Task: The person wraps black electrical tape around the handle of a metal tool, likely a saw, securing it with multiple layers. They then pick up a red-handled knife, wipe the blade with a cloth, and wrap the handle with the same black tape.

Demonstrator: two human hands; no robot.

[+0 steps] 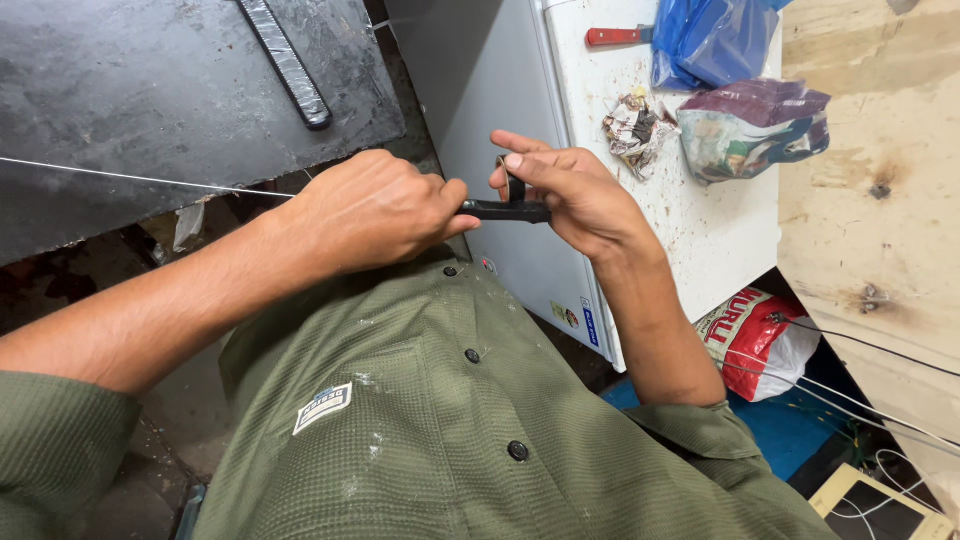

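My left hand (370, 210) is closed around one end of a black strip (505, 211), held in front of my chest. My right hand (575, 195) pinches a tape roll (514, 183) on the strip's other end. Far right, the white bench (720, 230) carries a blue bag (710, 40) and a red-handled tool (615, 36).

Cluttered workshop: plywood board (870, 150), loose wires (860, 400), scuffed dark worktop (150, 90)
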